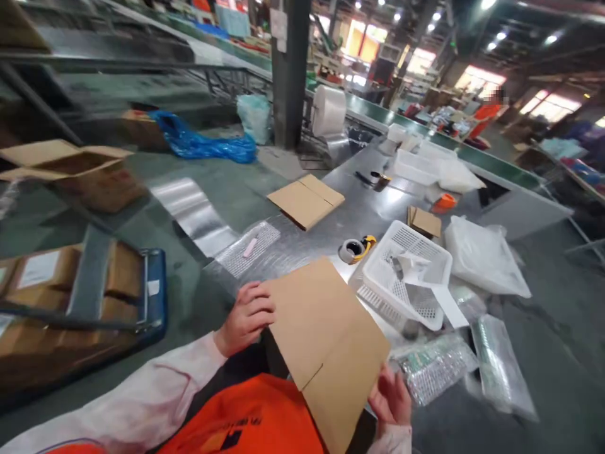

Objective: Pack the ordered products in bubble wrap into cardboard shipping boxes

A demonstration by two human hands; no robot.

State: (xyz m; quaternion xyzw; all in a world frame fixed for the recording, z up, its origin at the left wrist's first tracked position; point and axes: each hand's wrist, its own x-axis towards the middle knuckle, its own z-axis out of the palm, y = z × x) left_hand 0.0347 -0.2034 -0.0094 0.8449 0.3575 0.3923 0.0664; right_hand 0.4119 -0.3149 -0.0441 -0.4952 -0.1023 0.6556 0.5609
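A folded cardboard sheet [331,334] is held in front of my body, tilted over the near edge of the metal table [302,252]. My left hand [248,318] grips its left edge with the fingers on top. At the lower right edge, my right hand [391,396] holds the same cardboard, its fingers partly hidden. Another flat cardboard piece [307,200] lies farther back on the table. A tape dispenser [358,248] sits beside a white basket [409,265] with papers in it. A small pink object [250,248] rests on bubble wrap [241,255].
Bubble-wrapped packs [437,369] lie right of my right hand. Behind the basket are small cardboard pieces [424,222] and a white foam-wrapped item [484,255]. A cart with boxes [163,296] and an open carton [101,183] stand at left. A pillar [289,75] rises behind; a person [484,116] is far right.
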